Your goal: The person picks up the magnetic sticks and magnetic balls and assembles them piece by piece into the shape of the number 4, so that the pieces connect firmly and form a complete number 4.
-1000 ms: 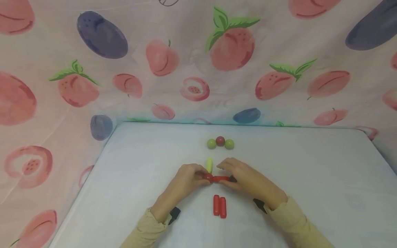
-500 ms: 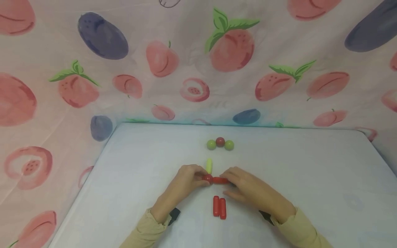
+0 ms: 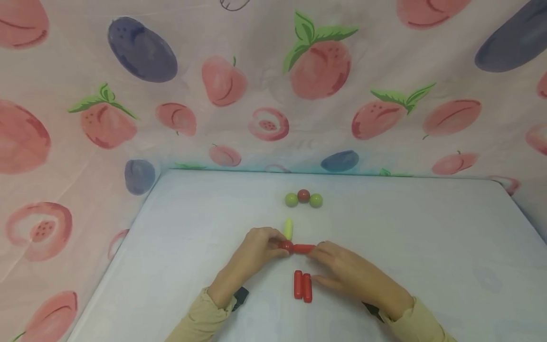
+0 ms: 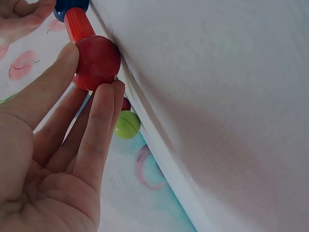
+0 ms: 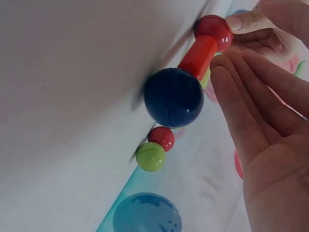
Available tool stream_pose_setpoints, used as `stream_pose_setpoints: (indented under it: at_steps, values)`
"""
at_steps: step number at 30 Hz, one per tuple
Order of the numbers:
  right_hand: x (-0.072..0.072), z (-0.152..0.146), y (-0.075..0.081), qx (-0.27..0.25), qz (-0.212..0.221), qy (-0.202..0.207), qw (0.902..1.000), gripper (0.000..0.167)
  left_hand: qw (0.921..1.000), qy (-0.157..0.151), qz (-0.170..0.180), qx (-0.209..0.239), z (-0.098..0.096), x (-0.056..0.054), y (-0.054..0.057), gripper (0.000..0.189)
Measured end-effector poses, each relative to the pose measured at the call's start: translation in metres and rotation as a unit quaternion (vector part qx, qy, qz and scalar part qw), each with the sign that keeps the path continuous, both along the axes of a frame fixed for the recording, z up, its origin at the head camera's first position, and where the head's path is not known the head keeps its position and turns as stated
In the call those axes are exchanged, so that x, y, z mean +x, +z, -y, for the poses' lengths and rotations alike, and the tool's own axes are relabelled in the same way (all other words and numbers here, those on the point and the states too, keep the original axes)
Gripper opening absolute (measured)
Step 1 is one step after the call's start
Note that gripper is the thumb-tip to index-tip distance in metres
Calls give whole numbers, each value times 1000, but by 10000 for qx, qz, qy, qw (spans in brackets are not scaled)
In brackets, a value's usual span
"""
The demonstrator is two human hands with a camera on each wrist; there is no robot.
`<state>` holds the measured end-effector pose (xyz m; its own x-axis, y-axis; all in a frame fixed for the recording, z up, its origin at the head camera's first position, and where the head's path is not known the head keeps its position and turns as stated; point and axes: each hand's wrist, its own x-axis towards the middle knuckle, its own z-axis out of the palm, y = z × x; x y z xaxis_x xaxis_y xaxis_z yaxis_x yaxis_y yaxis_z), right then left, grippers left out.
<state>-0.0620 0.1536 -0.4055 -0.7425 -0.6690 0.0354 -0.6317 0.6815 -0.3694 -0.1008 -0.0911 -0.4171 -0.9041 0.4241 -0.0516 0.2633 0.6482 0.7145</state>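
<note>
My left hand pinches a glossy red ball between thumb and fingertips, low over the white table. A red rod extends rightward from that ball, and a yellow-green rod points away from it toward the back. At the red rod's other end sits a dark blue ball, seen in the right wrist view; the right hand mostly hides it in the head view. My right hand has its fingers extended beside the red rod and blue ball, gripping nothing. Its thumb lies near two loose red rods.
Behind the hands, a red ball stands between two green balls, one on the left and one on the right. A fruit-print cloth hangs behind the white table and along its left side.
My right hand has let go around the blue-ball end of the red rod and drawn back toward the right and nearer the body. The left hand keeps its pinch on the red ball.
</note>
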Motion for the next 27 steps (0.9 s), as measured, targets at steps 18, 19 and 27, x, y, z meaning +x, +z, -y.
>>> stream_pose_setpoints:
  at_steps: [18, 19, 27]
  values:
    - [11, 2, -12, 253, 520, 7, 9983, 44, 9999, 77, 83, -111, -1, 1, 1, 27]
    - [11, 2, -13, 245, 551, 26, 9982, 45, 9999, 76, 84, -112, -2, 1, 2, 27]
    - [12, 3, -15, 148, 542, 55, 9984, 51, 9999, 74, 86, -113, -2, 1, 2, 26]
